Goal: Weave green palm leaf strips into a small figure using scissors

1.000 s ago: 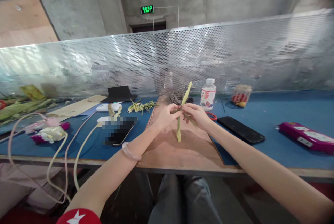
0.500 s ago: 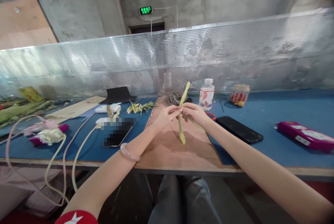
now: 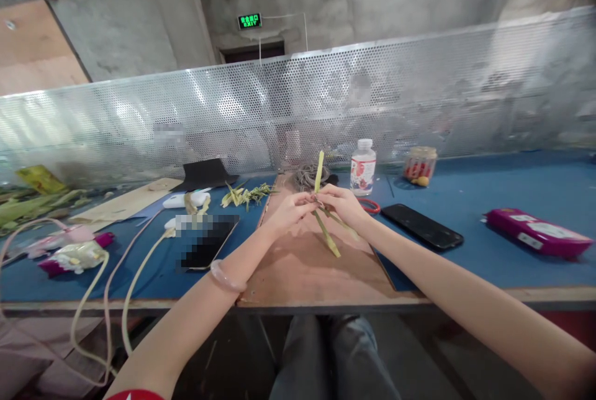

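A yellow-green leaf strip (image 3: 319, 171) is pinched between my hands above the wooden board (image 3: 316, 282). Its upper end points up, and its lower part slants down to the right. Another thin, duller strip runs under my right hand toward the wrist. My left hand (image 3: 291, 213) grips from the left with thumb and fingers together. From the right, my right hand (image 3: 343, 206) closes on the same spot, and the fingertips of both hands meet there. The exact crossing of the strips is hidden by my fingers.
Behind my hands lies a coil of grey cord (image 3: 305, 177). To the right are a white bottle (image 3: 363, 169), a red loop (image 3: 371, 205), a jar (image 3: 420, 166), a black phone (image 3: 421, 226) and a purple packet (image 3: 535, 232). Leaf scraps (image 3: 246, 195), another phone (image 3: 212, 241) and cables sit left.
The strip has turned: its upper end is more upright, and its lower end has swung to the right. Both hands keep their grip. The whole view has shifted slightly.
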Demonstrator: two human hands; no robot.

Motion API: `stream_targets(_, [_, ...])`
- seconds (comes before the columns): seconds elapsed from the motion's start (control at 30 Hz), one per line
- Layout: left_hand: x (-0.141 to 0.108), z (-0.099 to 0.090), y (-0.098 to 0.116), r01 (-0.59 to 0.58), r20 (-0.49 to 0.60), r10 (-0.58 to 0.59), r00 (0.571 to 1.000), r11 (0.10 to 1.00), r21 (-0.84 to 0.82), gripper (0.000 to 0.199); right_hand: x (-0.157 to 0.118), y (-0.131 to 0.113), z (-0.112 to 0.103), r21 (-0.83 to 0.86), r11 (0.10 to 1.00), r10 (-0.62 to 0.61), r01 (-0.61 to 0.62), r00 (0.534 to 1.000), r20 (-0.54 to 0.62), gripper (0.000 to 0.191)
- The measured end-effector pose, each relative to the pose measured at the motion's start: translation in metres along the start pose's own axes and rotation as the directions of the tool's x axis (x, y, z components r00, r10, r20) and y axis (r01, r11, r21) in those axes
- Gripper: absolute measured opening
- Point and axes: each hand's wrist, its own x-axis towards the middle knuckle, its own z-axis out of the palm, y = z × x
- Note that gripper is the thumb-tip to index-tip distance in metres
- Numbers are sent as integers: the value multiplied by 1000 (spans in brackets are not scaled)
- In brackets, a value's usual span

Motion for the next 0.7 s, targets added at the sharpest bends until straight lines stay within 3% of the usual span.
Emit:
stream_targets(0.13, [-2, 1, 3, -9, -28, 10, 1000, 999, 42, 25, 0, -6, -3, -198, 979, -42, 55, 997, 70, 21])
stream_targets(0.23, [1, 3, 1, 24, -62, -21, 998, 999, 44, 29, -2, -10, -5, -210, 977, 13, 18, 989, 149, 27])
stream_targets(0.37, [9, 1, -7, 104, -114, -114, 987, 990, -92, 27, -2, -11, -9, -208, 978, 42, 15, 962, 269, 27])
stream_targets(0.47, [13, -5, -13, 110, -105, -133, 986, 973, -201, 24, 0, -7, -14, -223, 974, 24, 29, 973, 229, 26])
stream_targets(0.53, [14, -11, -14, 114, -55, -127, 990, 972, -205, 24, 1, -6, -17, -222, 975, 12, 30, 982, 189, 25])
stream_targets(0.7, [10, -26, -14, 185, 218, -142, 965, 965, -188, 30, 3, -4, -22, -229, 973, 14, 23, 987, 159, 24])
